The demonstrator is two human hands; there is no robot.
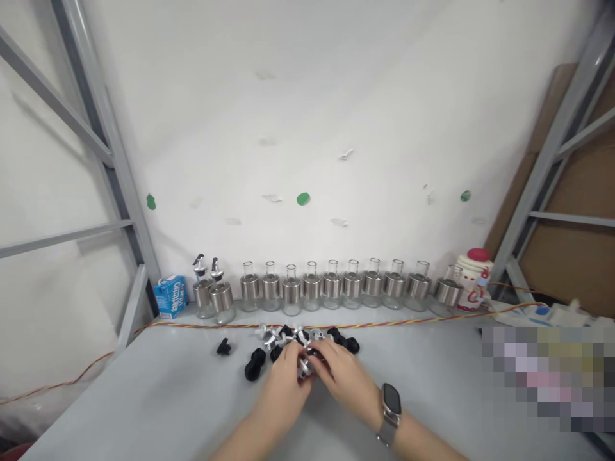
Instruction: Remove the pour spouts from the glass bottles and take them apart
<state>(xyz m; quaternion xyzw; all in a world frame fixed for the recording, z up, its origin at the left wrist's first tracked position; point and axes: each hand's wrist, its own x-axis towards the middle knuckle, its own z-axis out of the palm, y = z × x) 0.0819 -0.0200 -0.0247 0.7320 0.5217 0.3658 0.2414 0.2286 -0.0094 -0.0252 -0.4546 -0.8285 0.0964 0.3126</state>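
Note:
My left hand (288, 379) and my right hand (346, 372) meet at the middle of the grey table, with fingers closed around a silver pourer spout (304, 367). Part of the spout is hidden by the fingers. Just beyond them lies a loose pile of silver and clear pourer parts (269, 339). Black caps (252, 370) lie left of my left hand, and more black caps (352, 346) sit behind my right hand. Farther left is a small black piece (223, 347) on its own.
A row of glass bottles with steel sleeves (312, 288) lines the wall. Two bottles with pourer tops (221, 298) stand at its left end, beside a blue carton (171, 298). At right are a cream flask (473, 282) and power strip (533, 314). A twisted cable (375, 325) crosses the table.

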